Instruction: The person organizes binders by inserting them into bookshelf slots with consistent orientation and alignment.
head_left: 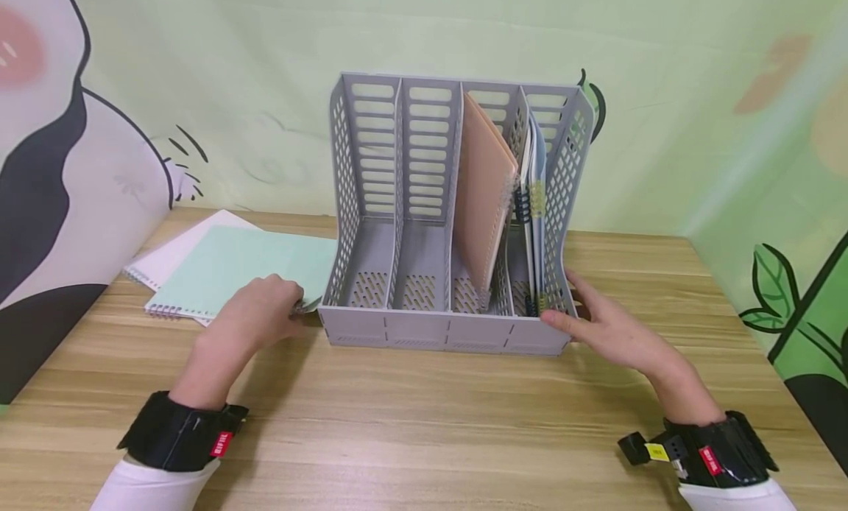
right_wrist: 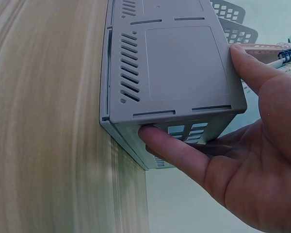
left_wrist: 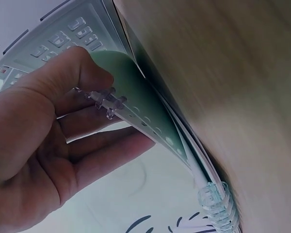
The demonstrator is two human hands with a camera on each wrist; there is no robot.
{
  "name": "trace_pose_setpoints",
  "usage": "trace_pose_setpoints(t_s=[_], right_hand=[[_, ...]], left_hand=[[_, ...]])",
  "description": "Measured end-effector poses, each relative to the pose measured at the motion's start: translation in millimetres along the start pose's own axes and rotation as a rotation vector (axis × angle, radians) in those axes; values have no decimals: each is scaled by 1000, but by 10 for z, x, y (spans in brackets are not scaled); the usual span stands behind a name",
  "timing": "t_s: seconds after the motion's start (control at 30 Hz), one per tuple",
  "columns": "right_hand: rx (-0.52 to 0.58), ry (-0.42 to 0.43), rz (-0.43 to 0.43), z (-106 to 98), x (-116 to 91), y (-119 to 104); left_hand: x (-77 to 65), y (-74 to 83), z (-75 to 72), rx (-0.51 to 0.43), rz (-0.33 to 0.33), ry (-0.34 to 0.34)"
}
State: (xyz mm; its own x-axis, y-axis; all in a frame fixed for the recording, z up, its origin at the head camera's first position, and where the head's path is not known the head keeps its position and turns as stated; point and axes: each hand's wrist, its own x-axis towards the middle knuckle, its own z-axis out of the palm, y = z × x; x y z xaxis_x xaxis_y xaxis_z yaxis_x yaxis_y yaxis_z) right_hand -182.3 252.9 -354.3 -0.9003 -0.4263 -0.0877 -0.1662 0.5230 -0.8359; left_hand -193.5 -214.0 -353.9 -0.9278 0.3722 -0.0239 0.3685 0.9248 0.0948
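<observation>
A mint-green spiral notebook [head_left: 248, 257] lies left of the grey four-compartment file organizer [head_left: 417, 328]. My left hand [head_left: 252, 316] pinches its near right corner between thumb and fingers. In the left wrist view the bent-up green cover [left_wrist: 140, 102] shows a clear binding coil [left_wrist: 109, 103] beside the thumb. My right hand [head_left: 616, 334] grips the organizer's front right corner, thumb on the front rim and fingers along the perforated side wall, as the right wrist view shows. A pinkish-brown notebook [head_left: 483, 194] leans in the third compartment; blue and white spiral notebooks [head_left: 538, 172] stand in the rightmost.
A white spiral notebook [head_left: 188, 246] lies partly under the green one. The wooden table [head_left: 411, 423] runs back to a wall covering [head_left: 265, 91] with cartoon prints, close behind the organizer. Black bands [head_left: 182, 430] circle both wrists.
</observation>
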Motion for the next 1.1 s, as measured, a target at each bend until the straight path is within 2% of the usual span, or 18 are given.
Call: trace_pose_setpoints(t_s=[0.47,0.73,0.9,1.1], right_hand=[[7,-2,-1,-8,-9,-10],[10,-2,9,-11,-10,-13],[8,-4,10,-10,-9,-14],[0,-1,9,-9,-8,-13]], left_hand=[[11,-11,-36,-46,-44,22],[19,-24,-22,-62,-47,89],[30,-24,-27,-64,-86,131],[21,-9,-50,-57,-143,223]])
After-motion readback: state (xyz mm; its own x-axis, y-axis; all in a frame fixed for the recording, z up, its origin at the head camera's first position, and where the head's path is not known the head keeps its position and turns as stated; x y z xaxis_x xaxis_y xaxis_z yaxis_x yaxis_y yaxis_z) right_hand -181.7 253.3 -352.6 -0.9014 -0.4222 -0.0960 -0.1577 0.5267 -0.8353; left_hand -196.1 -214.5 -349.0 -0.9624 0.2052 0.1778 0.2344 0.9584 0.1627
